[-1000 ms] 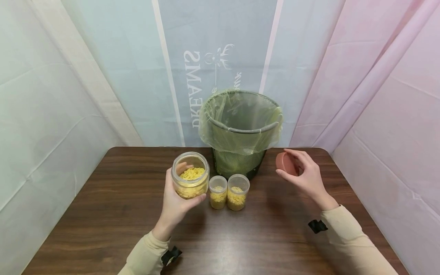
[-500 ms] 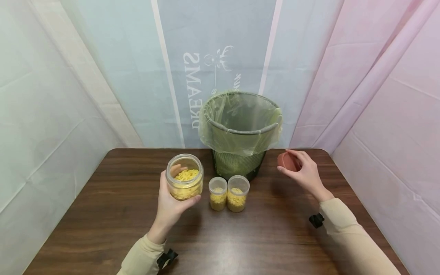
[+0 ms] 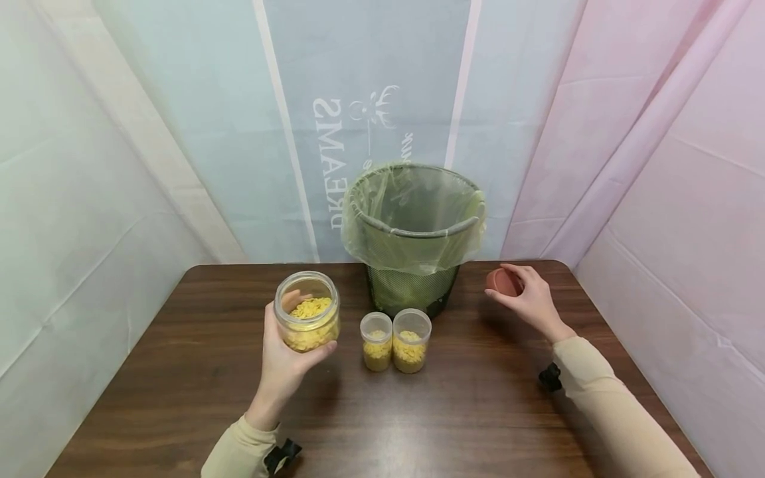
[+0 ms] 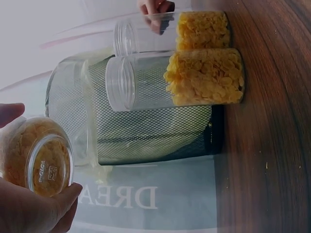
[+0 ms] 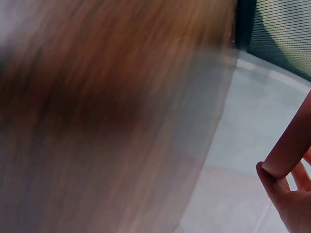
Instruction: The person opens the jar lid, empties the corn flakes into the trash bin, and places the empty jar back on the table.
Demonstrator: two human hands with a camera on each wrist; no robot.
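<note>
My left hand [image 3: 283,365] grips a clear jar [image 3: 307,312] partly filled with yellow flakes, its open mouth tilted toward me. In the left wrist view the jar's embossed base [image 4: 51,165] faces the camera. At the right, my right hand [image 3: 532,299] pinches a round reddish-brown lid [image 3: 504,283] by its edge; the lid also shows in the right wrist view, with a fingertip [image 5: 265,170] at its rim. Between the hands, a smaller clear container [image 3: 376,342] and a slightly larger one [image 3: 410,342] stand side by side upright, each about half full of yellow flakes.
Behind the two containers stands a dark mesh waste bin [image 3: 412,289], lined with a thin greenish bag [image 3: 418,252]. The brown wooden table [image 3: 382,425] carries a few yellow crumbs [image 4: 267,165]. Pale fabric curtains [image 3: 149,212] hang around the table.
My left hand has moved left with the jar, away from the two containers. My right hand, still holding the lid, has shifted slightly. The head view has tilted a little.
</note>
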